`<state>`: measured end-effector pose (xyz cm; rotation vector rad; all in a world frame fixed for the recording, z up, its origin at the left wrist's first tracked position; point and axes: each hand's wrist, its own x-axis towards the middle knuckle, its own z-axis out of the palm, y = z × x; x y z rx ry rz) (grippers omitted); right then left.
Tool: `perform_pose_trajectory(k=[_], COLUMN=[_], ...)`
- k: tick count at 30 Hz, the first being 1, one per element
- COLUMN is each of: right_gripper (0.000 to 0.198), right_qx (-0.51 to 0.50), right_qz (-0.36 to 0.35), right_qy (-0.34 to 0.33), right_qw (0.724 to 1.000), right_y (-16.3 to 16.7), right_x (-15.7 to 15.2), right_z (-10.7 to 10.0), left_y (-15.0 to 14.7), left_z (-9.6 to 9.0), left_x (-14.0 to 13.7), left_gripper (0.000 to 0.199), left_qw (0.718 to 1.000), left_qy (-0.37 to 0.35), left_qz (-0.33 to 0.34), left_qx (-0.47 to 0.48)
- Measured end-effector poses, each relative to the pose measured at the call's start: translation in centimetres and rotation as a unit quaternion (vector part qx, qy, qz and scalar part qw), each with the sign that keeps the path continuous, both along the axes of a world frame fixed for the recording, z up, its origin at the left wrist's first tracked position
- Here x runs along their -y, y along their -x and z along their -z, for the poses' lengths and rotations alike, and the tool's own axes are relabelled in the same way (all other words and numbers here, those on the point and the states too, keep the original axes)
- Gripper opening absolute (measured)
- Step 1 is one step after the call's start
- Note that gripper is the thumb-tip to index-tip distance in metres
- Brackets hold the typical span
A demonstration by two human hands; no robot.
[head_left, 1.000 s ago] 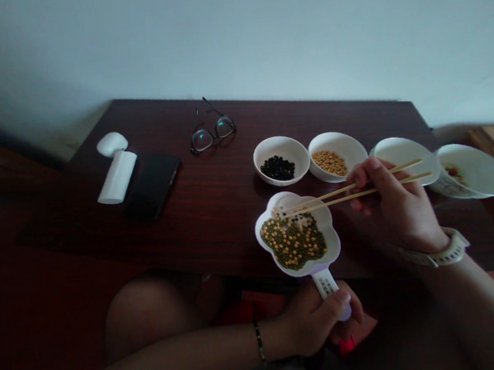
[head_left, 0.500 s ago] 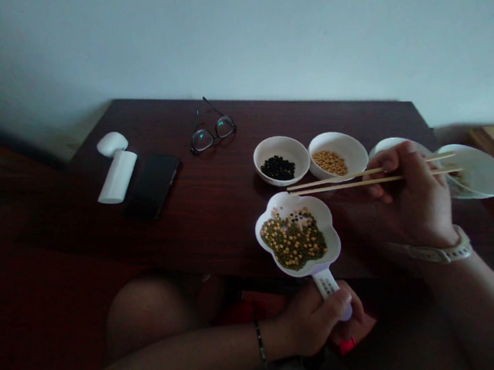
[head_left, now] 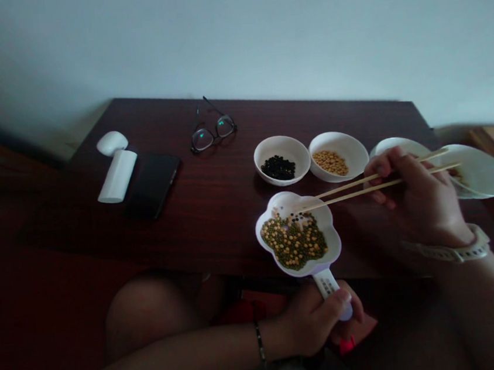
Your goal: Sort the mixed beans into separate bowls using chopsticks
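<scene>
My left hand (head_left: 320,315) is closed round the handle of a white flower-shaped scoop (head_left: 332,232). Mixed green beans and yellowish beans (head_left: 295,242) cover most of its floor, with a few dark ones near the far side. In my right hand (head_left: 425,196) is a pair of chopsticks (head_left: 354,195), their tips over the far part of the scoop. Beyond the scoop stand a white bowl (head_left: 301,153) with black beans (head_left: 278,168) and another white bowl (head_left: 353,150) with yellow soybeans (head_left: 330,163). Whether the tips pinch a bean is too small to tell.
Two more white bowls stand at the right, one (head_left: 395,144) partly behind my right hand, the other (head_left: 486,171) near the table's right end. Eyeglasses (head_left: 214,135), a black phone-like slab (head_left: 152,186) and a white device (head_left: 117,175) lie on the dark table (head_left: 215,218).
The chopstick tips have moved from the scoop's far rim to over its inside. My right hand has shifted slightly right and tilted. My left hand and the scoop stay in place.
</scene>
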<state>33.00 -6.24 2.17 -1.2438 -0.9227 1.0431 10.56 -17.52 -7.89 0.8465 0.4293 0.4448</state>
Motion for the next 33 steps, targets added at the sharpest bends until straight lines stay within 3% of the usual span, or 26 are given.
perform_pose_trajectory(k=[5, 17, 24, 33], right_gripper=[0.041, 0.043, 0.038, 0.042], right_qx=[0.045, 0.070, 0.011, 0.100], right_qz=[-0.017, -0.032, 0.012, -0.025], right_qy=[0.047, 0.050, -0.018, 0.060], right_qw=[0.998, 0.996, 1.000, 0.993], right_y=[-0.1, 0.0, 0.5, 0.3], right_x=[0.6, 0.7, 0.0, 0.4], right_z=[0.3, 0.7, -0.3, -0.9], left_y=[0.0, -0.2, 0.1, 0.1], left_z=[0.1, 0.4, 0.3, 0.1], left_x=[0.0, 0.2, 0.0, -0.1], left_gripper=[0.067, 0.068, 0.068, 0.071], left_qw=[1.000, 1.000, 1.000, 1.000], left_qy=[-0.007, -0.008, -0.006, -0.013], left_qz=[0.005, 0.008, 0.002, 0.005], left_qx=[0.000, -0.006, 0.010, 0.003])
